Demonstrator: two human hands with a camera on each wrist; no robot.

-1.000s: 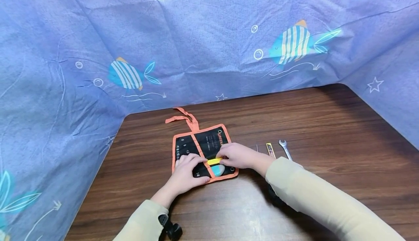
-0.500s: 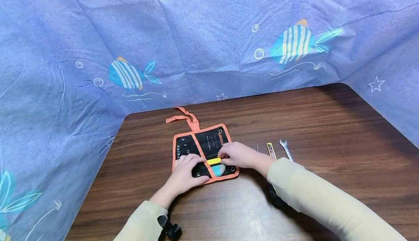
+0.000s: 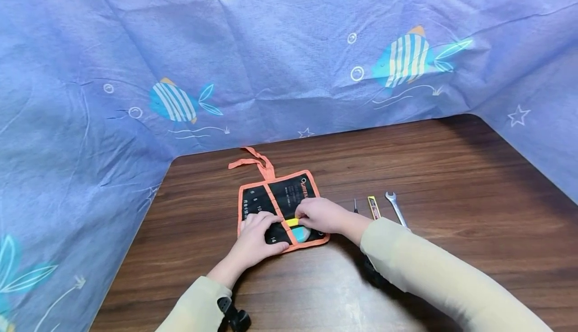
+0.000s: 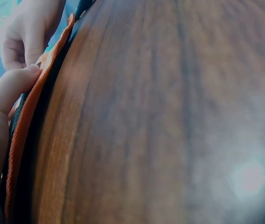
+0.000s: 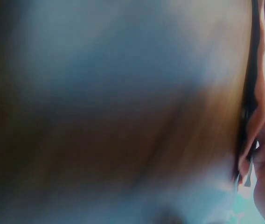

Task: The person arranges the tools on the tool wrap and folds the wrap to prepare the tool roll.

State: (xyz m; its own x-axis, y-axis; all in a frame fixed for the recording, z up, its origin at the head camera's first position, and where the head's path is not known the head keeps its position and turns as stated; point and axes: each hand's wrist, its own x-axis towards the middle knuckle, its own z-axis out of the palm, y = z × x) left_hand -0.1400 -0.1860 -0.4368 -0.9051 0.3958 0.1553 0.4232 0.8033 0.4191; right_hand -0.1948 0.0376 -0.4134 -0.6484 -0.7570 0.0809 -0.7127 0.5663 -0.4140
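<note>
Status: looks partway, by my read. The black fabric tool roll with orange trim (image 3: pixel 289 191) lies unfolded on the brown wood-grain table (image 3: pixel 451 171), its loose orange fabric ties (image 3: pixel 266 170) trailing off the far side. The rounded teal piece with a pale end (image 3: pixel 300 234) seems stowed, left end at the orange pocket edge, near side of the roll. The small bright-yellow piece (image 3: pixel 292 222) is in work just beyond it: left end at the same edge, insertion depth can't be confirmed.

Grip: the right hand (image 3: pixel 324 215) pinches the yellow piece. The left hand (image 3: pixel 257 236) is spread over the roll's left panel, thumb at the near edge, steadying it I'd say.

Apparently left, right of the roll: silver open-ended wrench (image 3: pixel 396 207), slim flat strip with yellow, white and dark print (image 3: pixel 374 207), thin dark-shafted tool (image 3: pixel 355 205). Near ends hidden by the right arm.

Markings: white 6, 8, 10 and 14 on the left panel; hand covers the gap between 10 and 14. Orange "GREEN…" far right, rest blocked. White Chinese characters at left, and the strip's print: too small.
</note>
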